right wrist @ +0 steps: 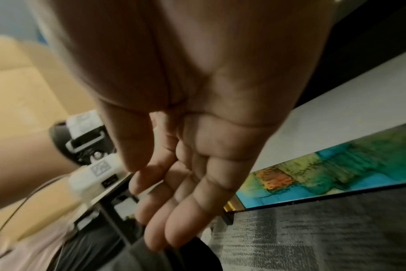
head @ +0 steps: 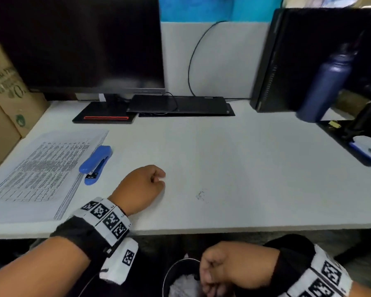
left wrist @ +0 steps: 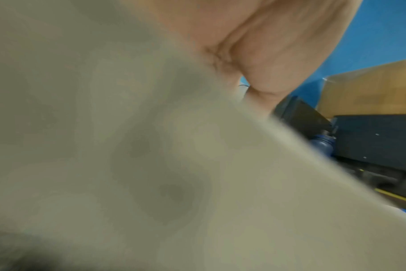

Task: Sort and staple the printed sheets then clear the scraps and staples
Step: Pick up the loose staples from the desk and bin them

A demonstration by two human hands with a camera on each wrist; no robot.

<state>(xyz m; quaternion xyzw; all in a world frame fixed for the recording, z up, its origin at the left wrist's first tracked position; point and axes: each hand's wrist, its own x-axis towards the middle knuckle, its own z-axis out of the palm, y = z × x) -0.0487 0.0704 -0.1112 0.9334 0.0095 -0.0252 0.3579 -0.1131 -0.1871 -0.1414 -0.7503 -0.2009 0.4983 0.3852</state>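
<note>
A stack of printed sheets (head: 39, 174) lies flat at the desk's left. The blue stapler (head: 96, 163) rests on its right edge. My left hand (head: 146, 185) sits on the white desk (head: 244, 168) right of the stapler, fingers curled into a fist with nothing visible in it; the left wrist view shows only its curled palm (left wrist: 267, 55) above the blurred desk. A small faint cluster of staples (head: 201, 195) lies to its right. My right hand (head: 214, 269) hangs below the desk edge over a black bin (head: 176, 273), fingers (right wrist: 165, 210) relaxed, pointing down and empty.
A dark monitor (head: 77, 43) and black keyboard (head: 180, 105) stand at the back. A cardboard box (head: 7, 97) is at far left. A navy bottle (head: 326, 82) and a black computer case (head: 287, 61) stand at the back right, with papers and a pen (head: 368, 151) on the right.
</note>
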